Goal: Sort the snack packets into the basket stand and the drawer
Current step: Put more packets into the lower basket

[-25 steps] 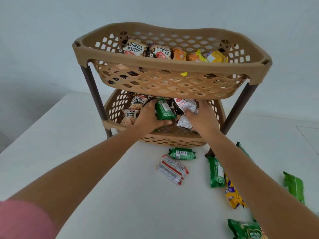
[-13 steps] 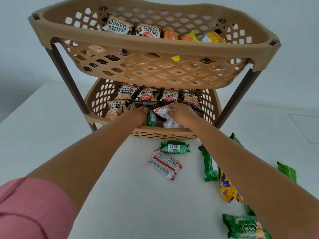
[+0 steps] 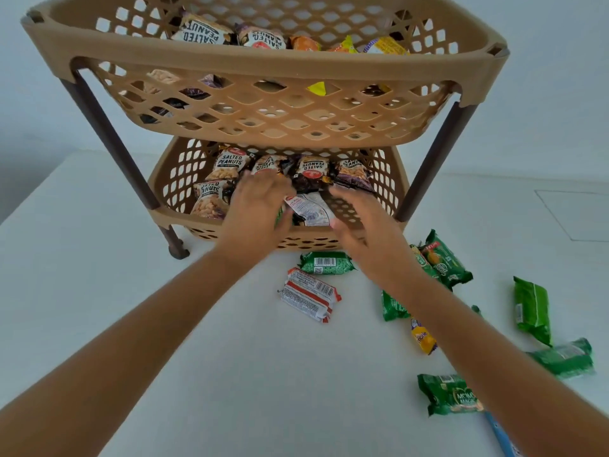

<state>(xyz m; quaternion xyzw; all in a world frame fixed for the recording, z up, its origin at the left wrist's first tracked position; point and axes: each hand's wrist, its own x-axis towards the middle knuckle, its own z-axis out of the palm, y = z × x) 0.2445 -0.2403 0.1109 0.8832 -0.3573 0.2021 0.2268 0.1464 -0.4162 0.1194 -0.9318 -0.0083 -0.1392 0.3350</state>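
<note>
The tan two-tier basket stand (image 3: 263, 65) stands on the white table. Its lower basket (image 3: 171, 214) holds several salted peanut packets (image 3: 230, 161). Both of my hands reach into that lower basket. A white packet (image 3: 311, 209) lies there between my left hand (image 3: 260, 206) and my right hand (image 3: 359, 222), with a sliver of green packet (image 3: 280, 217) beside my left thumb. The fingers of both hands are spread and loose, holding nothing. On the table in front lie a green packet (image 3: 326, 262) and a red-and-white packet (image 3: 309, 293). No drawer is in view.
The upper basket holds peanut packets (image 3: 201, 33) and orange and yellow packets (image 3: 385, 46). Several green packets (image 3: 532, 308) and a yellow packet (image 3: 423, 338) are scattered at the right, partly under my right arm. A blue object (image 3: 499, 437) pokes in at the bottom edge.
My hands carried a green and a white packet into the lower basket, set them down and loosened their hold. The camera moved closer and lower.
</note>
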